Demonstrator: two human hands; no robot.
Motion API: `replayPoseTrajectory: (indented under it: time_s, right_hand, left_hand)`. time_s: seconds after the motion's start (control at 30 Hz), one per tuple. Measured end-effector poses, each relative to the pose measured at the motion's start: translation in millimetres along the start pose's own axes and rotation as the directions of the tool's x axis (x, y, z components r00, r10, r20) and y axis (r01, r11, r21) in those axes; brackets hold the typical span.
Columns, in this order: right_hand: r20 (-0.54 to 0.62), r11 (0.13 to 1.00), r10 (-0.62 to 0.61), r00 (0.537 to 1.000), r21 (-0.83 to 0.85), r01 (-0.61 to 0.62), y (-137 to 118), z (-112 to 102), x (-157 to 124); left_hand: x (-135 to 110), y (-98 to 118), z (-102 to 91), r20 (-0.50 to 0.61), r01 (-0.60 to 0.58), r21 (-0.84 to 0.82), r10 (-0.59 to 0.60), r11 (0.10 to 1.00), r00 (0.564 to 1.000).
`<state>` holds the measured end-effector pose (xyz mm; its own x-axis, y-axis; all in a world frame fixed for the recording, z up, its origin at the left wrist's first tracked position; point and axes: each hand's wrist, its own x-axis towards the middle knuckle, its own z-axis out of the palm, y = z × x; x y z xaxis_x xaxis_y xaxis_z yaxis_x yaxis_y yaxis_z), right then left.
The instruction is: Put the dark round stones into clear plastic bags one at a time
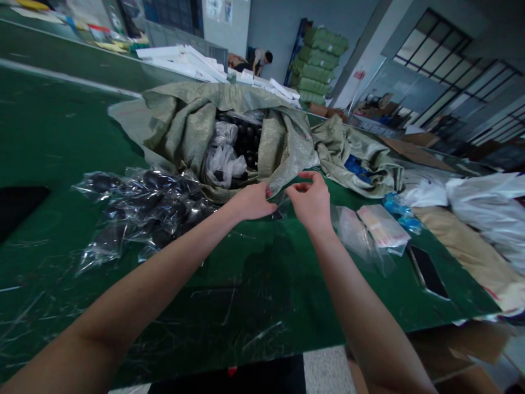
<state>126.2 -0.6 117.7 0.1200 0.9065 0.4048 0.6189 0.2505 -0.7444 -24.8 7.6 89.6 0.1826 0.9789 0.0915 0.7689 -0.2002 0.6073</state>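
Both my hands meet over the green table (254, 295), just in front of an open grey-green woven sack (184, 117). My left hand (251, 201) is closed, its fingers pinched on a clear plastic bag (280, 207) with something dark inside. My right hand (310, 200) curls its fingers at the other edge of that bag. Inside the sack lie black round parts (246, 145) and crumpled clear plastic (223, 158).
A pile of bagged black parts (143, 205) lies at the left. At the right lie flat clear bags (379, 227), a black phone (429, 271), blue items (396, 205), a second sack (353, 145) and white bags (484, 202). A person (260, 59) works far back.
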Motion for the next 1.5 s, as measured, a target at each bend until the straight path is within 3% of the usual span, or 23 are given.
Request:
replayPoseTrajectory:
  time_s: [0.1,0.23,0.63,0.83,0.97,1.03,1.17,1.33,1.5]
  right_hand:
    - [0.024,1.000,0.003,1.000,-0.018,-0.003,3.4,-0.3,0.7]
    - [0.069,0.999,-0.008,0.998,-0.042,0.010,7.8,-0.4,0.0]
    - [0.120,0.999,-0.022,0.993,-0.021,0.024,19.2,3.6,0.6]
    - [0.175,0.997,-0.075,0.982,0.024,0.072,26.0,8.3,-0.5]
    - [0.114,0.994,-0.097,0.989,0.055,0.091,34.6,5.2,-13.7]
    - [0.082,0.990,-0.144,0.986,0.015,0.143,41.6,4.5,-26.3]
    - [0.171,0.945,-0.282,0.944,-0.117,0.304,54.9,6.7,-51.8]
    - [0.160,0.942,-0.249,0.955,-0.188,0.277,65.0,11.1,-66.4]
    - [0.221,0.916,-0.258,0.941,-0.254,0.311,74.1,22.5,-65.3]
  left_hand:
    - [-3.6,3.7,-1.4,0.041,-0.087,0.041,0.085,0.995,0.995]
    - [-6.0,6.9,2.1,-0.018,-0.129,0.093,0.131,0.987,0.991]
    - [-14.3,17.7,16.7,-0.059,-0.028,0.293,0.048,0.956,0.997]
    - [-10.9,14.0,23.5,-0.099,-0.012,0.276,0.040,0.961,0.994]
    - [-2.4,3.7,18.4,-0.096,-0.003,0.212,0.024,0.977,0.995]
    - [1.8,-1.0,16.5,-0.084,-0.007,0.181,0.023,0.983,0.996]
    - [7.3,-7.4,16.5,-0.080,-0.014,0.169,0.028,0.985,0.996]
    - [9.0,-10.0,17.5,-0.092,-0.013,0.156,0.028,0.988,0.995]
    - [9.0,-10.5,18.9,-0.088,-0.008,0.151,0.021,0.989,0.996]
